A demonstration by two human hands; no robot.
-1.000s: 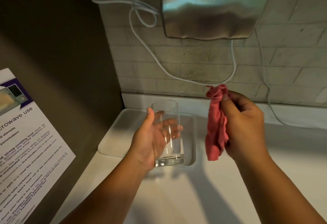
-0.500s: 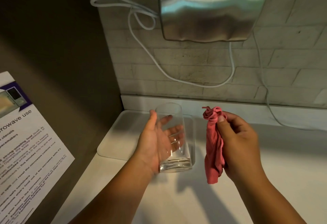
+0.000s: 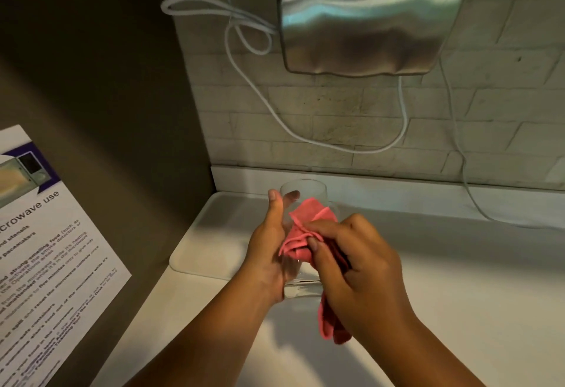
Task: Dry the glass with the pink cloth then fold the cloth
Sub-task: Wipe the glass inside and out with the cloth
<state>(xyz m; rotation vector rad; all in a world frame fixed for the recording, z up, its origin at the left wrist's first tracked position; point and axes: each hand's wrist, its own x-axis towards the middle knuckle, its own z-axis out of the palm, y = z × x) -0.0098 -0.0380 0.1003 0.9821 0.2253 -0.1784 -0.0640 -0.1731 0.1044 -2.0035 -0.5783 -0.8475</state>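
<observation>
My left hand [image 3: 269, 252] grips a clear drinking glass [image 3: 305, 191], held upright above the white counter. My right hand [image 3: 357, 267] holds the pink cloth [image 3: 301, 233] and presses it against the glass's near side. The cloth's upper part is bunched against the wall of the glass, and a loose end hangs below my right palm. The glass's middle is hidden by cloth and fingers; its rim and thick base show.
A white tray [image 3: 208, 233] lies on the counter behind the hands. A steel hand dryer [image 3: 367, 19] hangs on the tiled wall with white cables [image 3: 305, 132] looping beneath. A printed microwave notice [image 3: 46, 249] is fixed to the dark left panel.
My right hand moved left and brought the pink cloth onto the glass. Earlier the cloth hung apart from it, to the right. My left hand kept its hold on the glass.
</observation>
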